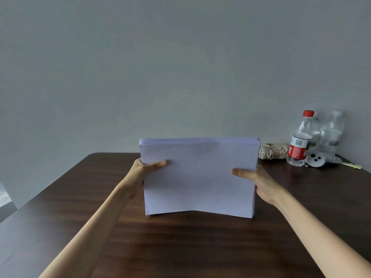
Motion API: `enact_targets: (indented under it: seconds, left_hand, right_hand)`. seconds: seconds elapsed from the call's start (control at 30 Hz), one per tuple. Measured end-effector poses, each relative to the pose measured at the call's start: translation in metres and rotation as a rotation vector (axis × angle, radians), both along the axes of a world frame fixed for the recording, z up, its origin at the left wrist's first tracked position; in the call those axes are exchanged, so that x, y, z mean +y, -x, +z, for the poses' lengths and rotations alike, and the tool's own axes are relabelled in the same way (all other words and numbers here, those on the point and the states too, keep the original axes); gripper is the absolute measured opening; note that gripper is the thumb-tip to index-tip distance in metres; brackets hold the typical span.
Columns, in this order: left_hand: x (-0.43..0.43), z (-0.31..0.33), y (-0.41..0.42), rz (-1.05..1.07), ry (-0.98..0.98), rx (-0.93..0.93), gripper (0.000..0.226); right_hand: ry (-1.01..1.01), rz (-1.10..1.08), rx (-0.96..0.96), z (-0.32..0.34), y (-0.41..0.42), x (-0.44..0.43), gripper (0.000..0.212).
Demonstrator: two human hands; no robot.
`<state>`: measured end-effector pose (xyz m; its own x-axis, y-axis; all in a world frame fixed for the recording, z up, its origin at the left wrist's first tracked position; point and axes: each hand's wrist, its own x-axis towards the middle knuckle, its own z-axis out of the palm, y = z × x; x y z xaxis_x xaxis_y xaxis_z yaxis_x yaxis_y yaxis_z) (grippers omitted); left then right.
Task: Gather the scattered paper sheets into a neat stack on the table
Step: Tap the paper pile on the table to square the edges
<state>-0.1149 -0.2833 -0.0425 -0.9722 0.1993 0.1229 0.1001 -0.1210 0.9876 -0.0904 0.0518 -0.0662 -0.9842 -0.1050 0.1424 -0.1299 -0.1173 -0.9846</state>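
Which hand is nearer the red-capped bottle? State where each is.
Right. The right hand grips the right edge of the paper stack, the side toward the red-capped bottle; the left hand grips the left edge, farther from it.

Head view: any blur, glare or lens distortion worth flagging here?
Head view: soft even light, no hard glare, faint sheen on the table at left; paper stack sharp; clear bottle far right blurry; mild wide-angle stretch at corners.
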Motion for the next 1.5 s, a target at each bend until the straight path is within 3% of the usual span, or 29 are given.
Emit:
enact_targets:
  seconds: [0.07, 0.3, 0.5, 0.73, 1.2, 1.5]
  left_hand:
    - [-0.002, 0.011, 0.000, 0.038, -0.031, 0.039, 0.050]
    - [0.001, 0.034, -0.004, 0.161, 0.001, 0.181, 0.042]
    - [0.014, 0.034, 0.003, 0.420, -0.027, 0.048, 0.060]
    - [0.025, 0.037, 0.002, 0.512, -0.040, 0.026, 0.026]
    - [0.033, 0.042, -0.007, 0.613, 0.000, -0.007, 0.020]
    - [0.035, 0.043, -0.008, 0.656, -0.005, 0.002, 0.029]
  right_hand:
    - [-0.013, -0.003, 0.001, 0.005, -0.001, 0.001, 0.076]
    - [0.042, 0.040, 0.034, 0.022, -0.001, 0.001, 0.073]
    - [0.049, 0.040, 0.046, 0.023, -0.004, -0.001, 0.073]
    - [0.061, 0.026, 0.058, 0.022, -0.006, -0.003, 0.076]
    - [0.091, 0.022, 0.071, 0.022, -0.009, -0.006, 0.074]
    - [0.085, 0.017, 0.072, 0.023, -0.012, -0.007, 0.073]
